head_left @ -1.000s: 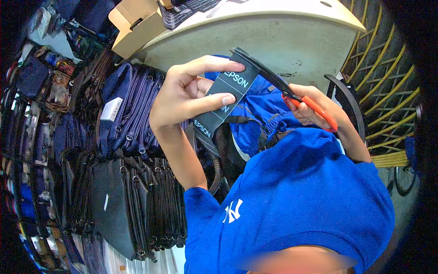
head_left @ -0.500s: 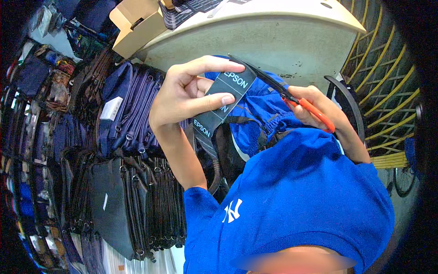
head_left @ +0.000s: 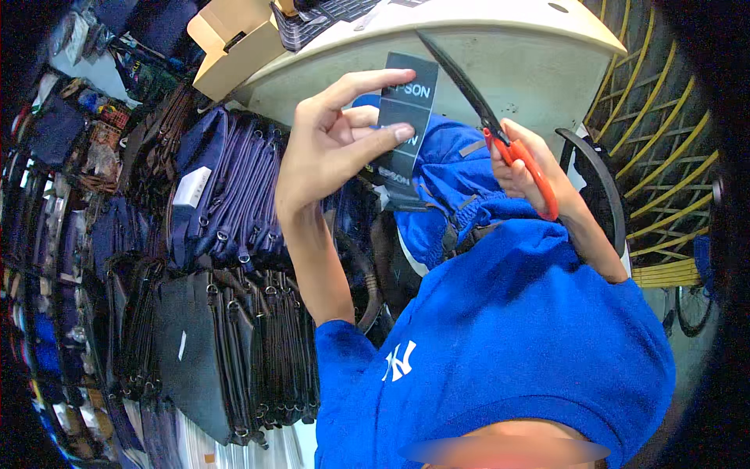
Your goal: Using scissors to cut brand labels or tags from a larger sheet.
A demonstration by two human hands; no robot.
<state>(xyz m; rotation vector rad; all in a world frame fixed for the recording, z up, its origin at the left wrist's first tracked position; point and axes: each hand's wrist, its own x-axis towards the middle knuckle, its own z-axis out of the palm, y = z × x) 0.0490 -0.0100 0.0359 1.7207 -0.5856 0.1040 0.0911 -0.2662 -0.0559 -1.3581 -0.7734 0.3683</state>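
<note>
My left hand [head_left: 336, 133] pinches a dark strip of printed labels [head_left: 405, 112] between thumb and fingers. The strip hangs nearly upright, with thin lines crossing it between the repeated white prints. Gripped in my right hand [head_left: 531, 172] is a pair of scissors [head_left: 512, 144] with red-orange handles and black blades. Their blades point up and to the left, apart from the strip's right edge, and look closed together. Below both hands lies blue cloth [head_left: 457, 168] over my lap.
A pale table [head_left: 437, 39] curves across the far side, carrying an open cardboard box [head_left: 234, 51]. Stacked navy bags [head_left: 242, 187] and black bags [head_left: 195, 344] fill the left. A yellow lattice [head_left: 656, 148] stands at the right, beside a black curved armrest [head_left: 598, 172].
The label strip has risen and turned more upright in my left hand. The scissors have swung to a steeper angle and moved away from the strip's upper edge.
</note>
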